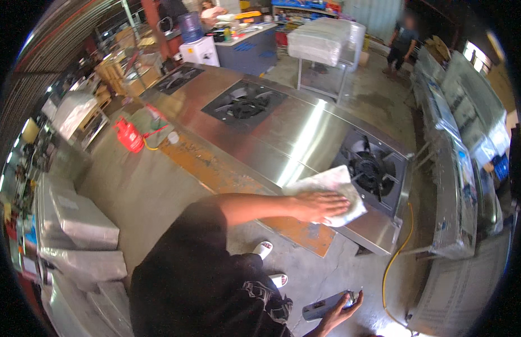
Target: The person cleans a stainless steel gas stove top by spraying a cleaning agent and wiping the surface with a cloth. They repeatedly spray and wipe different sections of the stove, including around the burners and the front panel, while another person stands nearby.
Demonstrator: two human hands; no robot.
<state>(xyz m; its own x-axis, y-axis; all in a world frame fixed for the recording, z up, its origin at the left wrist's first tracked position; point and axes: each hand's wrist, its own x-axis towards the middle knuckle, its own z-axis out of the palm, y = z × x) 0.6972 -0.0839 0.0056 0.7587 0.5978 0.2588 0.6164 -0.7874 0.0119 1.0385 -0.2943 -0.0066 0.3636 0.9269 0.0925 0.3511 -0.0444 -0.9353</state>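
Observation:
My left hand [322, 206] lies flat, fingers stretched out, on a whitish cloth [333, 180]. The cloth is spread over the front edge of a long stainless steel cooking counter [283, 140], beside a black gas burner [373, 168]. Low in the picture, my right hand [340, 315] has its fingers around one end of a flat dark grey device [321, 308], held away from the counter. The device's exact kind cannot be made out.
More burners [245, 102] sit along the counter, with a rust-stained lower shelf [215, 168] on its near side. A red gas cylinder [129, 136] stands at left. A yellow hose [392, 264] crosses the floor. Wrapped steel units [80, 224] flank both sides. A person [404, 45] stands far right.

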